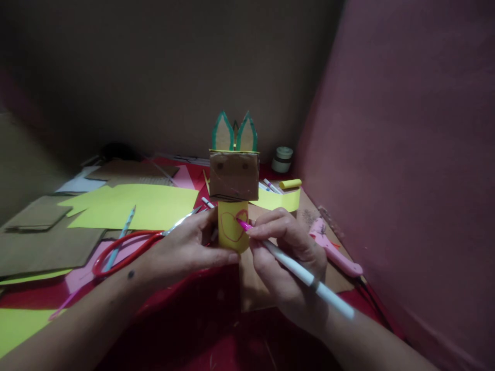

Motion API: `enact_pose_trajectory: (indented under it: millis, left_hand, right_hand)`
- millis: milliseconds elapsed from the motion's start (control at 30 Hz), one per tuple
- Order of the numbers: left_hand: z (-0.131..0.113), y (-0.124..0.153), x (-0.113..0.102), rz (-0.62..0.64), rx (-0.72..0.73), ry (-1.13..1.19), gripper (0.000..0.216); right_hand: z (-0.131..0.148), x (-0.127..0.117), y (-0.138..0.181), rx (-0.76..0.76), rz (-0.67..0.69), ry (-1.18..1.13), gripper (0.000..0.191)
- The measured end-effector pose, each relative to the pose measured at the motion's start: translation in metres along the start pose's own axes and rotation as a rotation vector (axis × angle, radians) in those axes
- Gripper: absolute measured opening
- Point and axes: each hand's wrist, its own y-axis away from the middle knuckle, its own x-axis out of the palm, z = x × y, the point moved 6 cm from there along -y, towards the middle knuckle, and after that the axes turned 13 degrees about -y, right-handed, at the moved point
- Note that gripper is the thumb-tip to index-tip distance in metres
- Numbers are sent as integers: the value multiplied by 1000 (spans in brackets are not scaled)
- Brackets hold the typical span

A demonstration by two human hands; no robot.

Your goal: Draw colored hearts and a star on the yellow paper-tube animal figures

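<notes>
your left grip (197, 239) is clasping the yellow paper tube (228, 234) low, apparently keeping it steady while your right grip (299, 250) is pinching the pink marker (297, 270) at its heart outline (233, 240).

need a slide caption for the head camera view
Left hand holds a cardboard figure; right hand holds a pink-tipped marker at the heart on its yellow body.

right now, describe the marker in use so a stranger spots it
Over the red table, find the cardboard-headed figure with the yellow tube body. In the right hand before it is the marker: white barrel, pink tip, unlike the markers lying behind, it is held.
</notes>
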Motion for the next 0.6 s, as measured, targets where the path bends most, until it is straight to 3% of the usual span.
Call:
enact_pose_trajectory:
  millis: [267,600]
  left_hand:
    - [1,-1,0,-10,-2,-11,57]
    - [-1,-1,0,-5,0,11,54]
  right_hand:
    - [-2,-2,2,92,-71,-1,15]
    - [-3,0,2,11,-8,-16,20]
